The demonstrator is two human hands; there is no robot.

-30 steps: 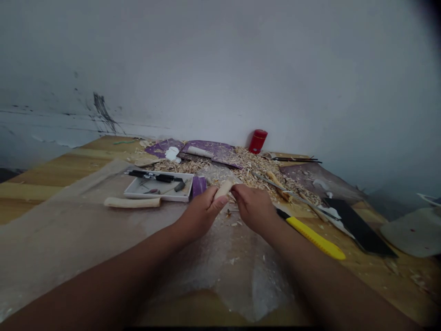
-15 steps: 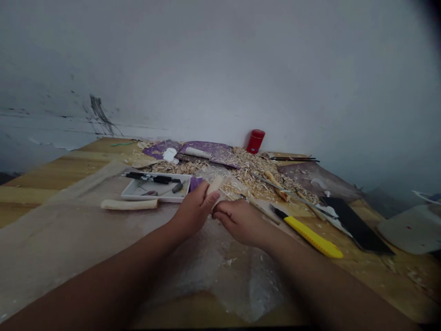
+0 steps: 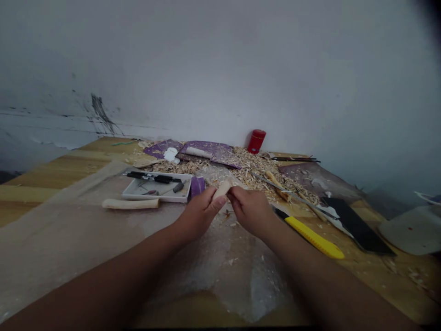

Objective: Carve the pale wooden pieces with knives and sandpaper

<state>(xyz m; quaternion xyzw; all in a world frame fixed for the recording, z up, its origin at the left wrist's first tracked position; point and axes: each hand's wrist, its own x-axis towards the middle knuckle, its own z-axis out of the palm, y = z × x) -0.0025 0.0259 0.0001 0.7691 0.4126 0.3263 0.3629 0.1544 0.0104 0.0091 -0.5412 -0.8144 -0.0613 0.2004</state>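
Now, the left hand [image 3: 201, 214] closed in a firm, close pinch on a pale carved wood piece [image 3: 222, 190], well braced above a clear plastic sheet [image 3: 237, 271]. The curled right hand [image 3: 251, 210] sat just beside it, its grip unclear, with a yellow utility knife [image 3: 312, 236] at four o'clock.

A small woodcarving workshop: the wooden counter [image 3: 34, 180] is heaped with pale wood shavings [image 3: 257, 171] and carries a yellow utility knife [image 3: 313, 237], a white tray [image 3: 155, 198] of tools and a whittled wooden piece [image 3: 222, 190], against a scuffed white wall [image 3: 220, 69] at the far side.
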